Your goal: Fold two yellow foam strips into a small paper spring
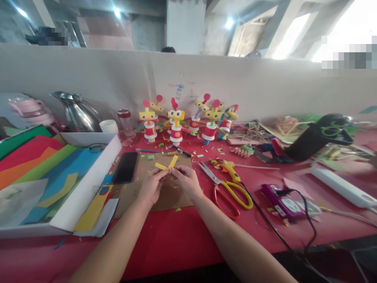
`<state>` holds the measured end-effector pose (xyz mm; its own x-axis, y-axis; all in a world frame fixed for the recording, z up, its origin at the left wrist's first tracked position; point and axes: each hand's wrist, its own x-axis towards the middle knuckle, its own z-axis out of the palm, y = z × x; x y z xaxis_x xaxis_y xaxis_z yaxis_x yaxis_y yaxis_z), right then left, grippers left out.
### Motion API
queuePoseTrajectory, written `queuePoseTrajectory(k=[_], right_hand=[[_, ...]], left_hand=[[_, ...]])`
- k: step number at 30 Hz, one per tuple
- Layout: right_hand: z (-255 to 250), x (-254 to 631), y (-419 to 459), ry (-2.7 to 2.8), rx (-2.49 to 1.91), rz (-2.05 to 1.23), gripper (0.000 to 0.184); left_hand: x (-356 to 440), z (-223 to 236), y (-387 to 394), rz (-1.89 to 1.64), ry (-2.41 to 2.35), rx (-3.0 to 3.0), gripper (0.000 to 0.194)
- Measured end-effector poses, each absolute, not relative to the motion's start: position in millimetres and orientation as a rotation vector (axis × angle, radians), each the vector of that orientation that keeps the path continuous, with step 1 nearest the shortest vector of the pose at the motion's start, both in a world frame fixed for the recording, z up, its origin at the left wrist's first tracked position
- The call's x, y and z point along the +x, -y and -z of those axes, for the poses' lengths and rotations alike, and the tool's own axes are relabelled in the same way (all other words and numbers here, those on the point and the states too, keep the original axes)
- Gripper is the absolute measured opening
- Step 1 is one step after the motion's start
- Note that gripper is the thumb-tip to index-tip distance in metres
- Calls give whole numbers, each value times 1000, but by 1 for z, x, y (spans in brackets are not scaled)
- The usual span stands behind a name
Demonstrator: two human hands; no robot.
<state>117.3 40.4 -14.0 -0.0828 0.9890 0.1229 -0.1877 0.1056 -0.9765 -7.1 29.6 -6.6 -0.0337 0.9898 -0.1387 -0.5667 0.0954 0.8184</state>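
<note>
Two yellow paper strips (173,161) meet at a V between my hands, above a brown cardboard sheet (173,198). My left hand (152,181) pinches the strips near their joint from the left. From the right, my right hand (187,180) pinches them at the same spot, fingertips almost touching the left ones. Scissors (218,181) with one red and one yellow handle lie right of my right hand, beside a yellow glue gun (231,169). Beyond the hands, small paper coils (151,157) and a pen (147,151) rest near the cardboard's far edge.
Several paper robot figures (176,131) stand at the back. On the left are a white box (85,188) of coloured paper, a phone (125,168) and a metal jug (77,114). A purple power socket (282,202) with cables, a white bar (343,186) and a black container (309,137) occupy the right.
</note>
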Motion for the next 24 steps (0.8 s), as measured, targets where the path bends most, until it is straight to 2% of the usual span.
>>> queuePoseTrajectory(k=[5,15,24], right_hand=[[14,115,-38,1190,-860,-1291,26],[16,117,-40,1219,-959,-1131,20],[20,119,-43,1199,-974,-1147,18]], left_hand=[[-10,8,-34,-1387,-814,498,10],[-4,10,-29,-1446,-880,705,23],[-2,4,-26,-1375,-879,599,20]])
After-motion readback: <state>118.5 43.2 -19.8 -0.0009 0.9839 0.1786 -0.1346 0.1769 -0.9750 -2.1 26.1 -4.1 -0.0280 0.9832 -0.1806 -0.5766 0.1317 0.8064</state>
